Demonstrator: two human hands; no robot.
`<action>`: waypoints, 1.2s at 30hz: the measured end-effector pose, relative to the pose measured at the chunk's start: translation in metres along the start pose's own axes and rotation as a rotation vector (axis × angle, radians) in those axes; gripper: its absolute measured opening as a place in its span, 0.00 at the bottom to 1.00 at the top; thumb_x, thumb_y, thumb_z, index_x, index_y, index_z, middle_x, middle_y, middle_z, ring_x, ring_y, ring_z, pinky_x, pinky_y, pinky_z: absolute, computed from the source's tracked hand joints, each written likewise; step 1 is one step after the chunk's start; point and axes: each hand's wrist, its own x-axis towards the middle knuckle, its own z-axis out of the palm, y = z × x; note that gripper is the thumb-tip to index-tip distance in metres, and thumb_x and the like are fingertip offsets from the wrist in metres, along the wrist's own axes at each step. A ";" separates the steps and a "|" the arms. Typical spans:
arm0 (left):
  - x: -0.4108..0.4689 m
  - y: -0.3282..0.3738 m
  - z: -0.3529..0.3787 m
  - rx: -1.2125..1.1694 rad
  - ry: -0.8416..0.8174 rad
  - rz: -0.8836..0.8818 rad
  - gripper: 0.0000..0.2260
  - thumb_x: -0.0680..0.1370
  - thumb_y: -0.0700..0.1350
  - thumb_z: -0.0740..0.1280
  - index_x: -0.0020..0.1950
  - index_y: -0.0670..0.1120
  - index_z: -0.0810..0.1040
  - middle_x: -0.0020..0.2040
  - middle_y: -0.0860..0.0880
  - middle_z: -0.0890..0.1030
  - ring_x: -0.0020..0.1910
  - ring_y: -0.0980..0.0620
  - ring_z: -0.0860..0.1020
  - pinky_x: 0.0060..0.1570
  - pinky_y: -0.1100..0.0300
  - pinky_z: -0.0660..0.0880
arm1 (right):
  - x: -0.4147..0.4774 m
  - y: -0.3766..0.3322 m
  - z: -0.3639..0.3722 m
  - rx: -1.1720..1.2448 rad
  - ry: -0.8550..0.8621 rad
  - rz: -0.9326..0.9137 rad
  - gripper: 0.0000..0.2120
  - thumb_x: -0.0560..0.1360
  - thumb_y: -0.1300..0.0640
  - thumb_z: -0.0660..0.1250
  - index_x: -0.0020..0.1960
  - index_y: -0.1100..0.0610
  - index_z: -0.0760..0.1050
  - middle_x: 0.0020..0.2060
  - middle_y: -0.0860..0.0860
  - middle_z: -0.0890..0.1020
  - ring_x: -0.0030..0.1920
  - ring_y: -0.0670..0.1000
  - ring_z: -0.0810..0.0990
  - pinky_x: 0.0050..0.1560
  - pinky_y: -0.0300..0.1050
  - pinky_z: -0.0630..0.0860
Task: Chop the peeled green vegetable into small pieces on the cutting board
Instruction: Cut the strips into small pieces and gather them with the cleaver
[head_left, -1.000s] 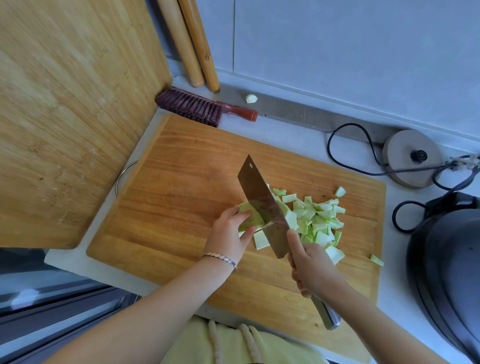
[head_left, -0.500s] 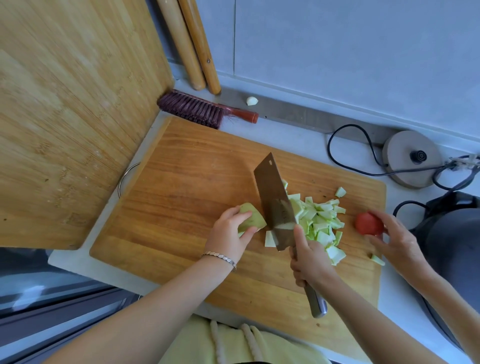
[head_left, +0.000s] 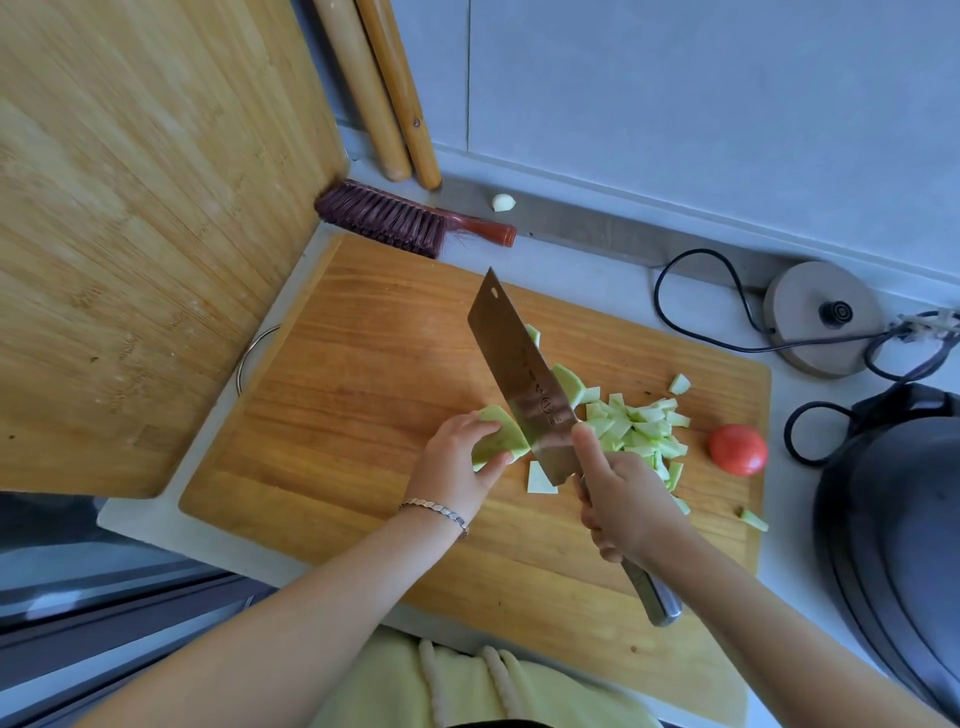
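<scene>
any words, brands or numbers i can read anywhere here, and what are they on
On the cleaver blade: a row of engraved marks and a round stamp, too blurred to read.
No other readable words, numbers or signs in this view.

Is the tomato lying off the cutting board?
No, the tomato sits on the cutting board, near its right edge beside the chopped pieces.
</scene>
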 end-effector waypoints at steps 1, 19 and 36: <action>0.000 0.000 0.000 0.006 0.004 0.004 0.17 0.74 0.47 0.68 0.62 0.47 0.76 0.66 0.48 0.72 0.65 0.53 0.70 0.62 0.64 0.65 | 0.006 0.017 -0.004 0.070 0.086 0.042 0.26 0.77 0.36 0.50 0.30 0.55 0.59 0.20 0.49 0.62 0.20 0.48 0.58 0.24 0.38 0.58; 0.000 0.001 -0.002 0.052 -0.006 0.026 0.17 0.75 0.48 0.66 0.64 0.48 0.74 0.67 0.49 0.71 0.66 0.53 0.69 0.63 0.63 0.66 | 0.000 0.025 -0.008 -0.041 0.139 0.130 0.25 0.77 0.37 0.51 0.32 0.56 0.60 0.19 0.47 0.62 0.19 0.48 0.59 0.23 0.36 0.58; -0.001 0.002 -0.003 0.043 -0.010 0.023 0.17 0.75 0.48 0.67 0.63 0.47 0.75 0.66 0.49 0.72 0.65 0.53 0.70 0.62 0.62 0.67 | -0.003 0.030 -0.009 -0.039 0.120 0.121 0.25 0.77 0.37 0.50 0.32 0.57 0.61 0.21 0.48 0.62 0.20 0.49 0.59 0.24 0.38 0.60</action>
